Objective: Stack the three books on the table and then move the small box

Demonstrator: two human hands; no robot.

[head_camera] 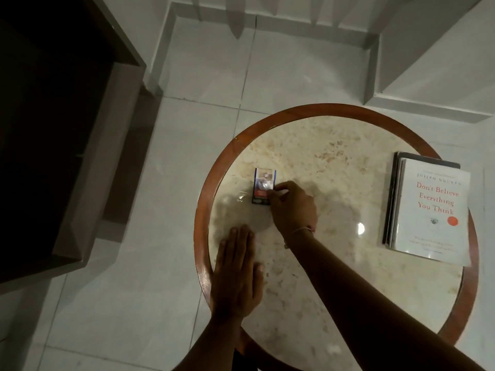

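Books in a squared stack (428, 210) — white paperback on top — lie at the right edge of the round marble-topped table (348, 167), so only the small dark printed box (263, 187) — pinched at left-centre by the right hand (293, 207), left hand (237, 266) flat, empty — appears left to move.

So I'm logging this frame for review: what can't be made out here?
All in the head view:
- Small box: print too small and blurred to read; the right hand covers its right edge, so its grip is unclear.
- Stack of books: the white top book hides the lower covers, so the count is uncertain.
- Table: near rim hidden by both forearms and the frame edge.
- Left hand: palm hidden underneath.
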